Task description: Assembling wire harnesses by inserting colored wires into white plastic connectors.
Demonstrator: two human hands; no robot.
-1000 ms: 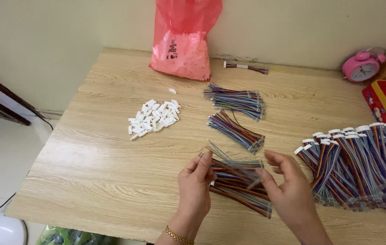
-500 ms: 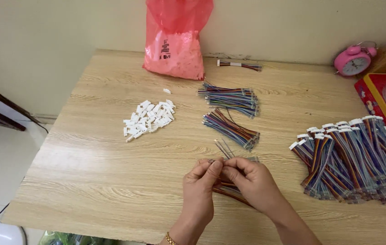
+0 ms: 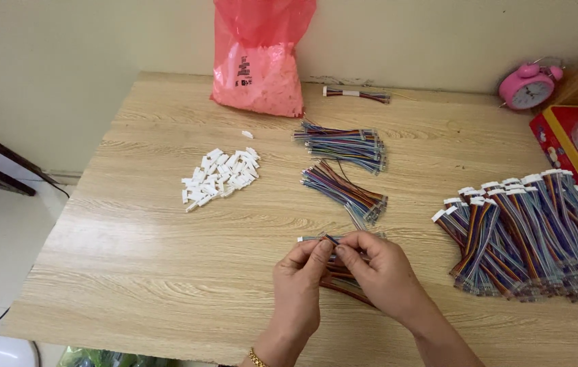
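A thin multicoloured wire bundle (image 3: 333, 239) with a small white connector at its left tip lay pinched between both hands, in front of the loose wire pile (image 3: 347, 190). The left hand (image 3: 297, 289) and right hand (image 3: 381, 275) gripped it with closed fingertips. White connectors (image 3: 221, 178) lay left of that pile.

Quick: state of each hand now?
Left hand: pinching a thin bundle of multicoloured wires.
Right hand: pinching the same bundle.
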